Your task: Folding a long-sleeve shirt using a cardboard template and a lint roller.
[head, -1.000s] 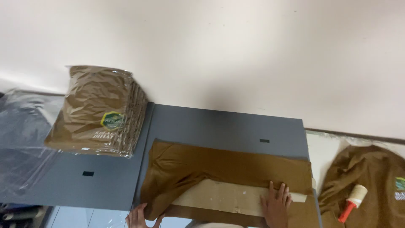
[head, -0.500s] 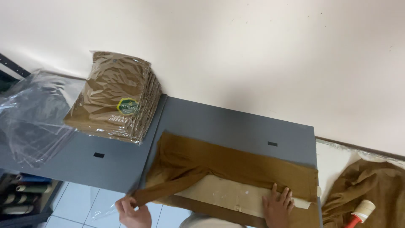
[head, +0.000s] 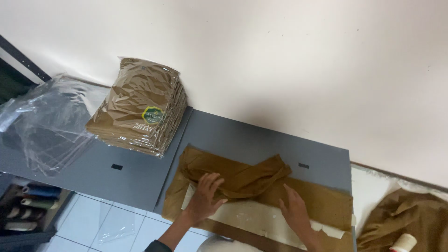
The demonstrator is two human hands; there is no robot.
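From the head camera, I see my left hand (head: 204, 198) lying flat, fingers spread, on the brown shirt (head: 242, 179) on the grey bench (head: 261, 140). My right hand (head: 295, 211) lies open on it too, holding nothing. The folded sleeve could slide off the cardboard sheet (head: 252, 219) if I let go.

Garment (head: 242, 179) under both hands: plain olive-brown, no pattern. Card template (head: 252, 217) beneath it: off-white, edges scuffed. Bench (head: 261, 140): flat slate grey with small black marks. Stack of bagged garments (head: 140, 109): same olive-brown under glossy clear film, each bearing a round green and yellow badge. Loose plastic bags (head: 46, 126): transparent, greyish sheen. Heap of garments (head: 410, 217) at right: olive-brown. Wall: cream white. Floor tiles (head: 112, 224): pale blue-white.
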